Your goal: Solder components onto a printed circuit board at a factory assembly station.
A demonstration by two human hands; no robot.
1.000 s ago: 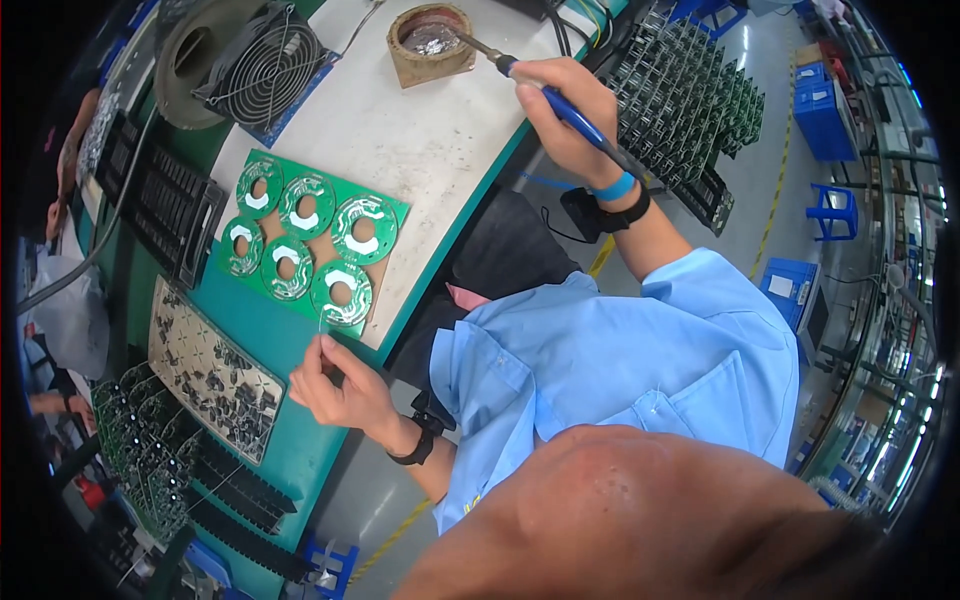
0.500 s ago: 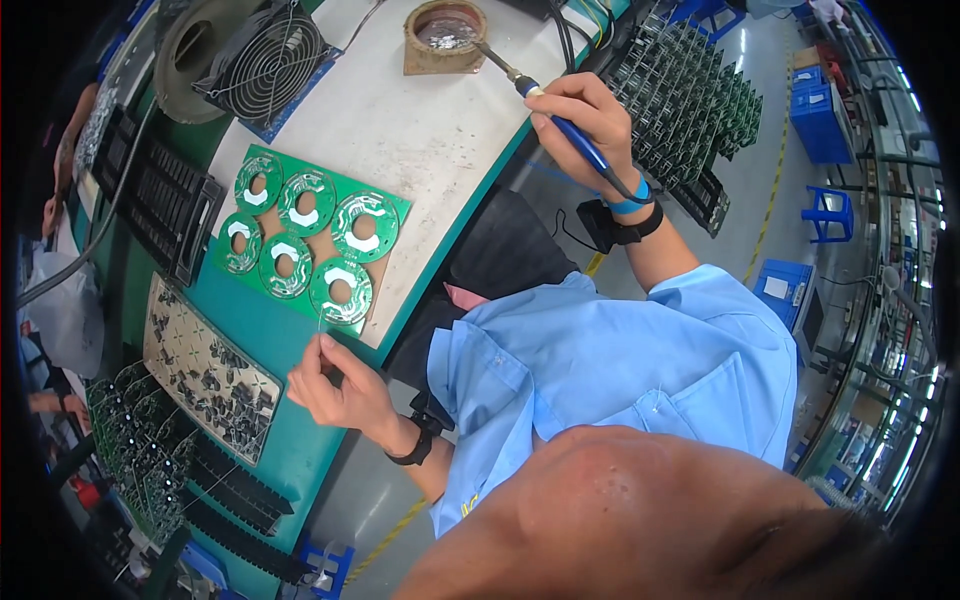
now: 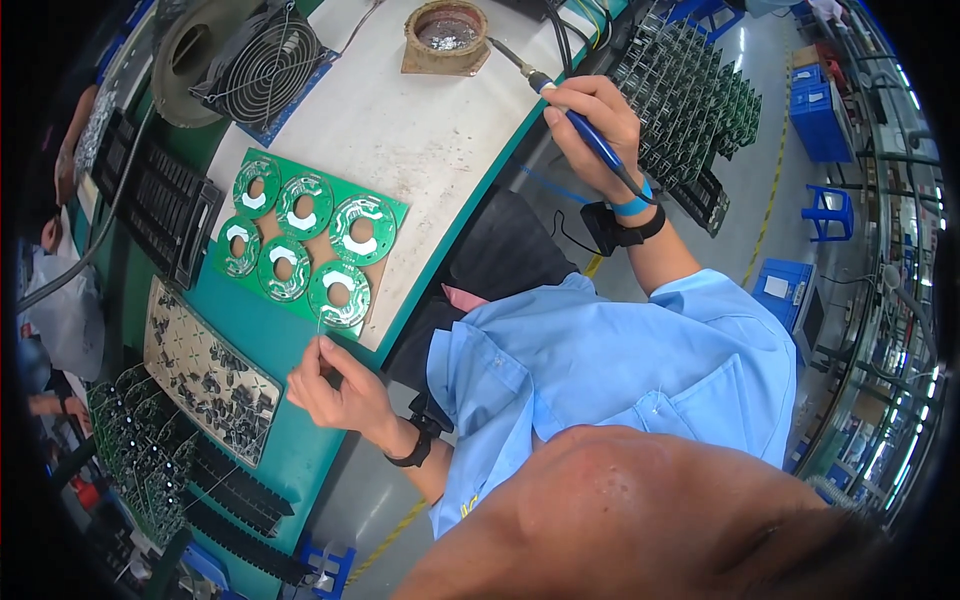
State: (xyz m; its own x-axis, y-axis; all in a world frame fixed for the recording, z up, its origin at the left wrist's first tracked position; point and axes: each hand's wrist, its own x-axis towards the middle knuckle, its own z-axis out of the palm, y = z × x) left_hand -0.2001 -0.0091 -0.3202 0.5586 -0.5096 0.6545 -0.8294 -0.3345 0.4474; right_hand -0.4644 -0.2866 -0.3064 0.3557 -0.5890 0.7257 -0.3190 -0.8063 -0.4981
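Note:
My right hand (image 3: 603,130) grips a soldering iron (image 3: 594,138) by its blue handle. The iron's metal tip is beside the right rim of a round pot (image 3: 446,32) with shiny metal inside, set in a square brownish block. At the bench's near edge, my left hand (image 3: 340,390) pinches a thin strand of solder wire (image 3: 320,327) between thumb and forefinger. It points up at the lower right ring of a green circuit board panel (image 3: 393,210). Several ring-shaped boards with white patches and round holes make up this panel, which lies flat.
A wire-guarded fan (image 3: 272,65) stands at the far left. Below it are a black rack (image 3: 165,200) and a tray of small dark parts (image 3: 215,375). Stacked green boards (image 3: 685,90) stand to the right, past the bench edge. Blue bins (image 3: 820,115) and a stool (image 3: 828,215) are farther right.
My right hand has shifted slightly right, drawing the iron's tip from inside the pot's opening to just outside its rim. My left hand has stayed in place.

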